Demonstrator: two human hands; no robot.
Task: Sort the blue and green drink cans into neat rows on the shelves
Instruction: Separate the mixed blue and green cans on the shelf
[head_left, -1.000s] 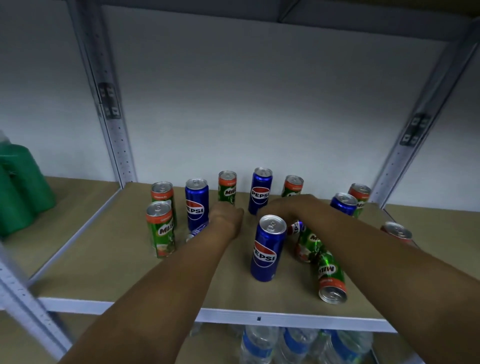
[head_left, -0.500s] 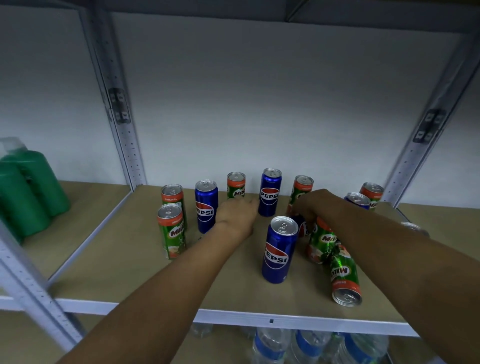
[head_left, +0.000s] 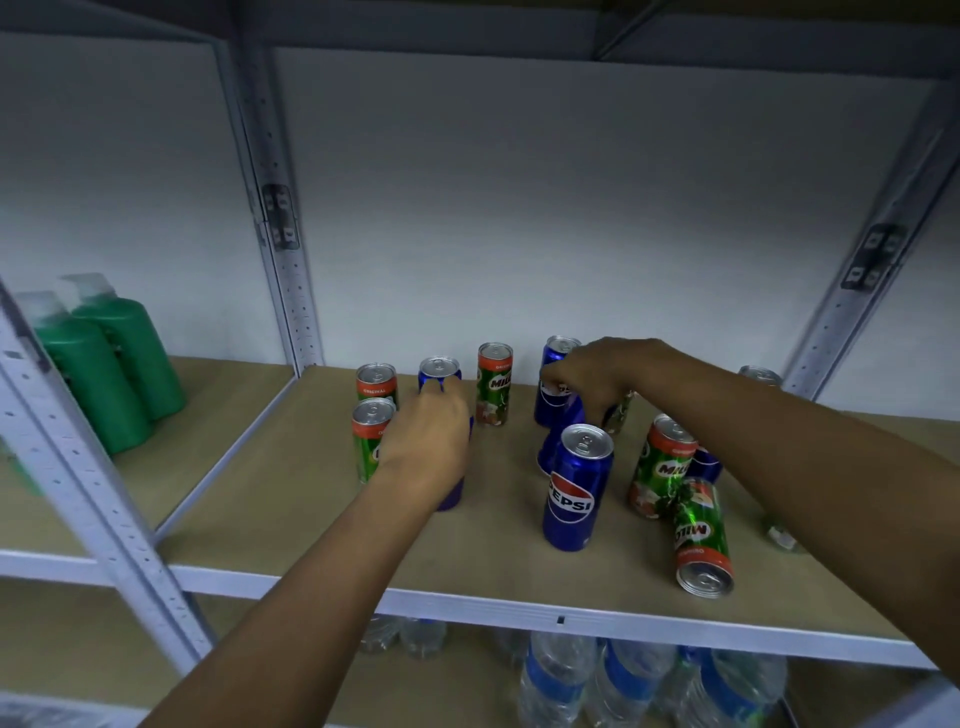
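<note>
Blue Pepsi cans and green Milo cans stand mixed on the wooden shelf (head_left: 291, 499). My left hand (head_left: 426, 441) grips a blue can (head_left: 451, 496) whose lower end shows beneath my palm, just right of two green cans (head_left: 370, 441). Behind it stands another blue can (head_left: 439, 370). My right hand (head_left: 597, 376) reaches to the back and holds a tilted blue can (head_left: 556, 441) in front of an upright blue can (head_left: 551, 358). One blue can (head_left: 576, 488) stands at the front middle. A green can (head_left: 701, 538) lies on its side beside an upright green can (head_left: 662, 467).
Green pump bottles (head_left: 104, 364) stand in the shelf bay to the left, past a metal upright (head_left: 283, 234). Water bottles (head_left: 571, 680) fill the shelf below. More cans sit half hidden behind my right arm, near the right upright (head_left: 862, 270).
My left hand has moved left with its blue can, next to the two green cans. My right hand has reached further back to the blue cans in the rear.
</note>
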